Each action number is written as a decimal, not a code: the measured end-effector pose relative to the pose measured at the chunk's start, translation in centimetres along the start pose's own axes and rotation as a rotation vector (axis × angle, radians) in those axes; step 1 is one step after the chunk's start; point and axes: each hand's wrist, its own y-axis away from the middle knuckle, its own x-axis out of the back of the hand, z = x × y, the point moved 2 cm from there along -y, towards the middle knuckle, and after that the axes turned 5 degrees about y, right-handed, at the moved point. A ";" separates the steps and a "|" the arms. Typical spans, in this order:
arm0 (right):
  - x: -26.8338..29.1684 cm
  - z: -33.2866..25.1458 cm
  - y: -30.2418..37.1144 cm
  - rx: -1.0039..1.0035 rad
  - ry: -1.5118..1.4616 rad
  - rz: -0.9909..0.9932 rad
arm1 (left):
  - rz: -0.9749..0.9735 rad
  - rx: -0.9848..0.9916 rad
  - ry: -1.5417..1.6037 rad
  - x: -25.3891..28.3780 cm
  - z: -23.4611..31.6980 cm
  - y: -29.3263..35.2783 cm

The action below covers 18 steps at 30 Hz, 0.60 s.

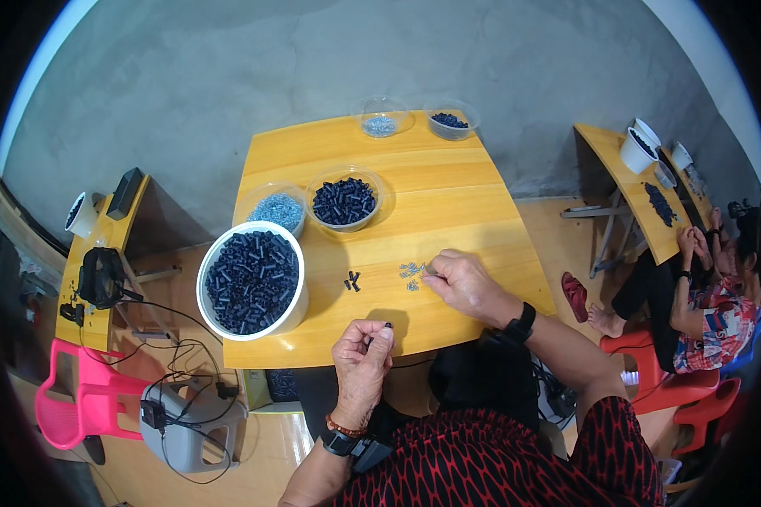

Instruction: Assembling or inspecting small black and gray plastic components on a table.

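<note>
My left hand [362,353] is closed at the table's near edge, pinching a small black plastic tube [388,325] between thumb and fingertips. My right hand [463,283] is farther forward, its fingers pinched together beside a little pile of small silver metal pieces [411,271]. Whatever lies between those fingertips is too small to make out. A few loose black tubes [353,280] lie on the wood left of the silver pieces. On the left stands a large white bucket [301,308] filled with similar black tubes.
Behind the bucket are a clear tub of silver pieces [276,209] and a clear bowl of black tubes [345,203]. Two more clear bowls [382,118] stand at the yellow table's [448,198] far edge. Cables hang over a grey stool [186,431]. Another person [710,313] sits at a table to the right.
</note>
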 end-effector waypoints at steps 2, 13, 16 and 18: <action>-0.1 0.0 -0.1 0.030 0.044 -0.002 | -0.002 0.000 -0.013 0.0 0.0 0.0; -0.4 -0.8 -0.5 0.038 0.209 -0.053 | 0.025 0.020 0.021 0.2 0.1 0.0; -0.1 -0.6 -0.7 0.042 0.062 -0.009 | 0.022 0.027 0.041 0.2 0.2 -0.1; -0.2 -0.5 -0.7 0.138 0.059 -0.007 | 0.024 0.035 0.044 0.2 0.2 -0.1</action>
